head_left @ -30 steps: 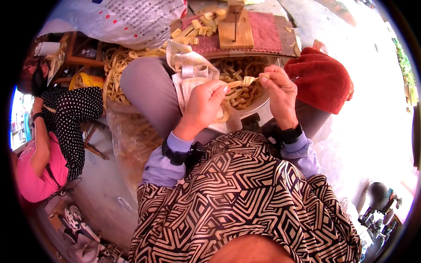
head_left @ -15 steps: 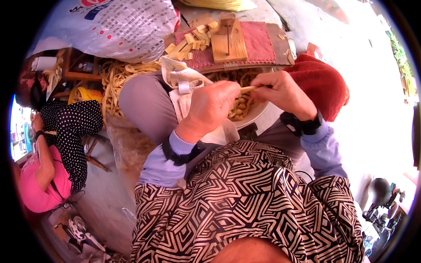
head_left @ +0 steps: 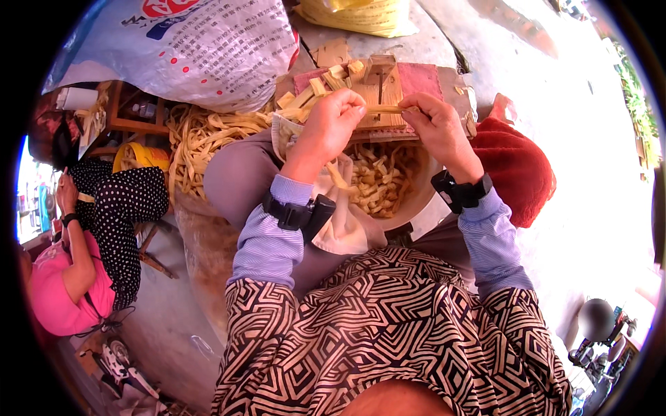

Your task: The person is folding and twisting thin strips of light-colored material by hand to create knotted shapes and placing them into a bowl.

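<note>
My left hand point(head_left: 328, 126) and my right hand point(head_left: 437, 132) pinch a flat pale-yellow strip point(head_left: 381, 108), stretched level between them over the wooden block with an upright metal rod point(head_left: 380, 80). That block sits on a pink cloth point(head_left: 428, 80) on a board, beside several short pale pieces point(head_left: 316, 84). Below my hands, a white tub point(head_left: 427, 191) holds many short yellowish pieces point(head_left: 385, 179). From near my left hand a loose length of strip hangs toward the tub. A cream cloth point(head_left: 350, 229) lies over my lap.
Long strips point(head_left: 201, 142) are heaped at left, beside a yellow bucket point(head_left: 139, 158) and wooden stool. A person in pink point(head_left: 69, 284) sits at far left. A large printed sack point(head_left: 194, 48) and a yellow sack point(head_left: 357, 17) lie ahead. A red cloth point(head_left: 513, 173) covers my right knee.
Both hands have moved up and forward from over the tub to over the wooden block, still gripping the strip, with more of it now showing between them.
</note>
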Demonstrator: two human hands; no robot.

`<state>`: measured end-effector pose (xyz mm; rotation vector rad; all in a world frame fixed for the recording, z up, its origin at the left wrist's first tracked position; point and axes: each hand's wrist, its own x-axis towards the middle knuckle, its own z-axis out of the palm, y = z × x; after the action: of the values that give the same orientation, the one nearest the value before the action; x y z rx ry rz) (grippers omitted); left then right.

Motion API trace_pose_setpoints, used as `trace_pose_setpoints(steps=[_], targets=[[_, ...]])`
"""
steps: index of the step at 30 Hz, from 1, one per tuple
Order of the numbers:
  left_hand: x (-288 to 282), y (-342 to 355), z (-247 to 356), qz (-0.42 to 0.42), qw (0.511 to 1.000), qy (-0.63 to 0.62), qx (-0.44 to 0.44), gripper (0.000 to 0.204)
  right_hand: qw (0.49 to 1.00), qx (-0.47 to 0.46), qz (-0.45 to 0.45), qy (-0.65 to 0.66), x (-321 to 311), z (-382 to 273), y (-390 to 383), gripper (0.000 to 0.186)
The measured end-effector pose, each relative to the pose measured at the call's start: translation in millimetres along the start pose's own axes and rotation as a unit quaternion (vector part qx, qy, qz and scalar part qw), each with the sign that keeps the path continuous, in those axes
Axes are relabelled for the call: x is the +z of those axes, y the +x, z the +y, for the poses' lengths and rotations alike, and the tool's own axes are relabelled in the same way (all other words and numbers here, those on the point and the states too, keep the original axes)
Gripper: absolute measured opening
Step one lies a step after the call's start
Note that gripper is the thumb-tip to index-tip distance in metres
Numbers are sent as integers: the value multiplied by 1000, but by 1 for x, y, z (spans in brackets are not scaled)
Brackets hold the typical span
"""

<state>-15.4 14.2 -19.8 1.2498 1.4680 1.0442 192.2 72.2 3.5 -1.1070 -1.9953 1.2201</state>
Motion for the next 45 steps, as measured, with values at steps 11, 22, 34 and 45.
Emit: trace_pose_setpoints(steps=[11, 22, 34, 45], targets=[[15, 28, -26, 138, 972, 188, 37, 16, 961, -56, 19, -269, 13, 34, 22, 15], [53, -39, 23, -77, 976, -179, -101, 18, 987, -40, 58, -146, 16, -2, -31, 22], [77, -73, 52, -72, 916, -376, -118, 23, 957, 100, 10, 273, 6, -30, -69, 23], [70, -64, -8, -229, 901, -327, -171, 14, 961, -91, 150, -215, 16, -4, -83, 14]])
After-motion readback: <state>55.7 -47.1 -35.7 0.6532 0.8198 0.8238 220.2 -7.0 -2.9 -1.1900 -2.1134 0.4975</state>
